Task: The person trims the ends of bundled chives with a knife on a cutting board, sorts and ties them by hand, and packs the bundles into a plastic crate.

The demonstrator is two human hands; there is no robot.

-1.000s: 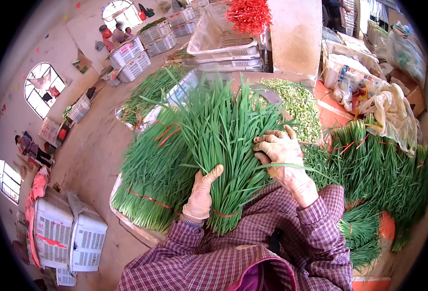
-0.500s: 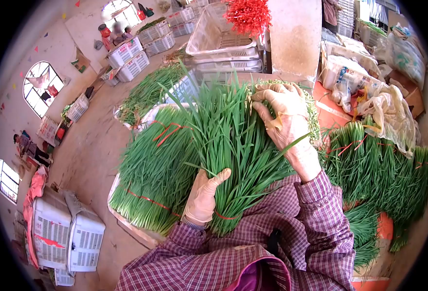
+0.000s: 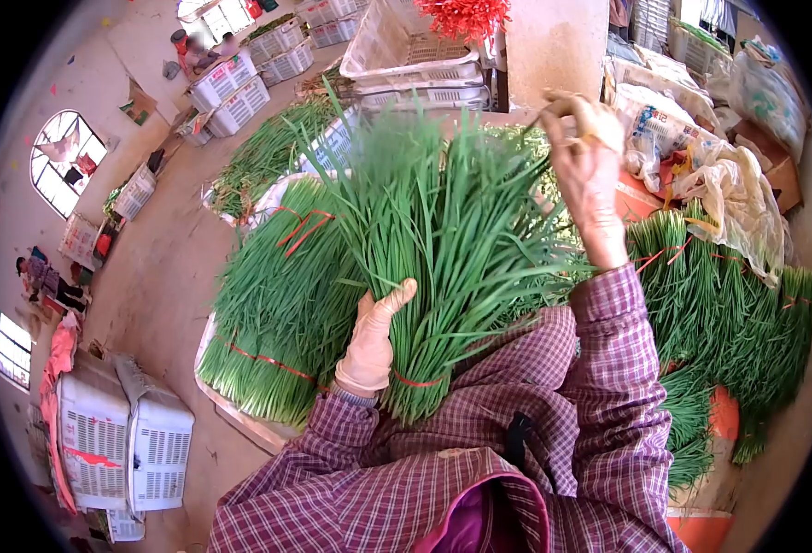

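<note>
A thick bundle of green garlic chives [image 3: 443,249] stands tilted in front of me, with a red tie round its lower end. My left hand [image 3: 369,346], in a pale glove, is closed round the bundle's left side, thumb across the stems. Up at the right of the leaf tips, my gloved right hand [image 3: 590,138] is raised with fingers pinched; a thin, dark, blurred leaf seems to hang from them. Left of my bundle lie more tied chives [image 3: 281,295] with red ties, in a pale crate.
Several tied chive bundles [image 3: 701,295] lie at the right, partly under clear plastic [image 3: 737,217]. Loose greens [image 3: 272,157] and stacked white crates [image 3: 415,78] stand ahead. Red ties [image 3: 466,17] hang by a pillar [image 3: 558,55]. Crates [image 3: 129,442] stand at the left; people [image 3: 205,55] are farther off.
My right hand has moved right and up, away from the leaf tips, and its fingers have drawn together. My left hand keeps its hold on the bundle. The view has shifted slightly.
</note>
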